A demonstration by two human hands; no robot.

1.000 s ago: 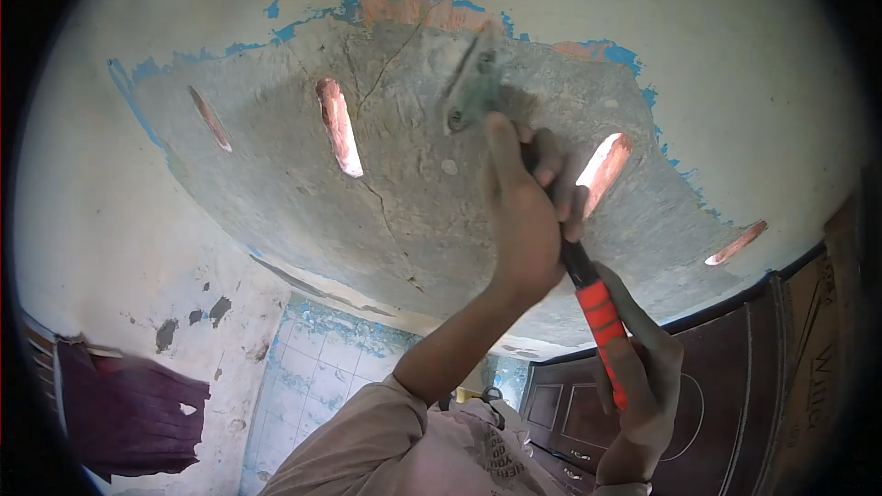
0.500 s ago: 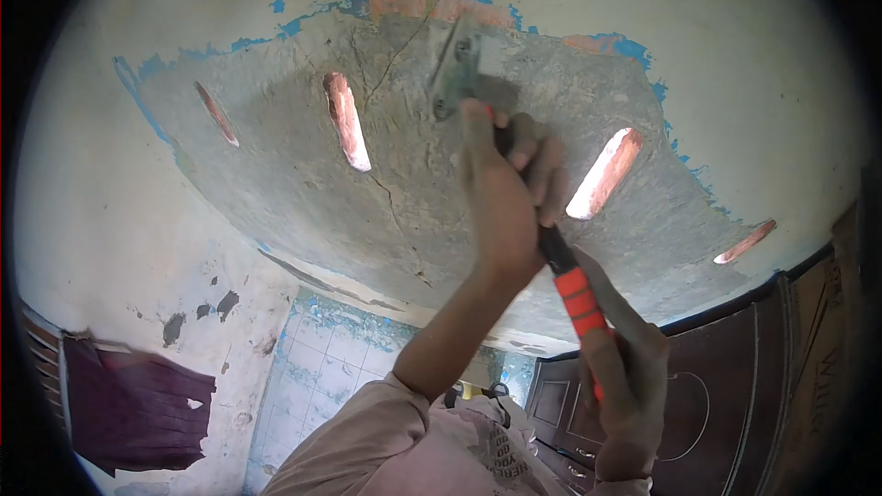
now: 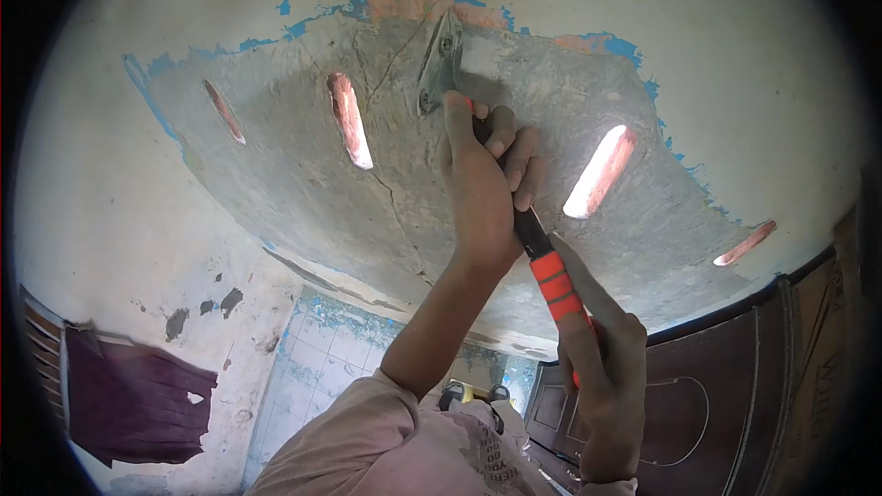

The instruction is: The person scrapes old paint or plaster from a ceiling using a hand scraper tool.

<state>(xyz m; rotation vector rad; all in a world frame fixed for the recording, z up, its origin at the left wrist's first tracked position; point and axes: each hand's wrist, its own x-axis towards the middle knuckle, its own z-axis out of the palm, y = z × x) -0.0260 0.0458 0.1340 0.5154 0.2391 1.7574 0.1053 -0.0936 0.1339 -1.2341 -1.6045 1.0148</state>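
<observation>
A scraper (image 3: 441, 62) with a wide metal head and a black-and-red handle reaches up to the bare grey plaster patch (image 3: 478, 257) on the wall. Its head lies against or very close to the plaster, near the patch's upper edge and beside a crack; the exact contact cannot be made out. My left hand (image 3: 487, 174) is closed around the upper handle, just below the head. Lower down, my right hand (image 3: 606, 367) grips the red part of the handle.
Several slanted slots pierce the plaster, including a bright one (image 3: 600, 172) on the right and one (image 3: 349, 119) on the left. Flaking blue paint (image 3: 634, 52) edges the patch. A maroon cloth (image 3: 138, 395) hangs lower left; dark wooden furniture (image 3: 707, 386) stands lower right.
The scraper's head has shifted left across the plaster, towards the crack. Both my hands have moved left with the handle, keeping their grip.
</observation>
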